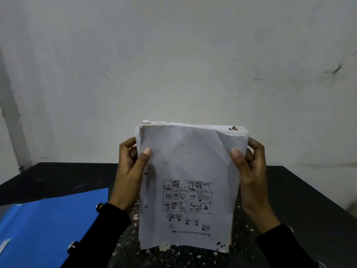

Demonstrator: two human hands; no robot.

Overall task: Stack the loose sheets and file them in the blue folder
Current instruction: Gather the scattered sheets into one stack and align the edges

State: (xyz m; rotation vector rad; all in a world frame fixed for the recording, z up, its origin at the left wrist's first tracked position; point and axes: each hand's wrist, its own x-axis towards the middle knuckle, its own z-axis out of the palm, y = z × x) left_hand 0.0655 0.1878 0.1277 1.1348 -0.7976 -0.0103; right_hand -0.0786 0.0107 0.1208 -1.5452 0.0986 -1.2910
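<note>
I see the stack of sheets [190, 182] held upright above the black table [301, 192], its lower edge at or just above the tabletop; I cannot tell whether it touches. I take this stack as the landmark.

Left hand [129, 176]: it grasps the stack's left edge, thumb laid across the front page, the other fingers curled behind the paper.

Right hand [251, 175]: it grasps the stack's right edge the same way, thumb on the front, fingers wrapped behind.

Stack condition: the front page is creased and carries an upside-down printed grid of six cartoon panels on its lower half, with small figures and one line of text beneath. The top edges of the sheets are not flush; a few stand out at the upper left corner.

Blue folder [48, 225]: it lies flat on the table to the left of the stack, well apart from it, partly behind the left black sleeve [104, 238]. No sheets are visible in it. A white label shows on its near left part.

Behind the stack stands a scuffed white wall [173, 64].
</note>
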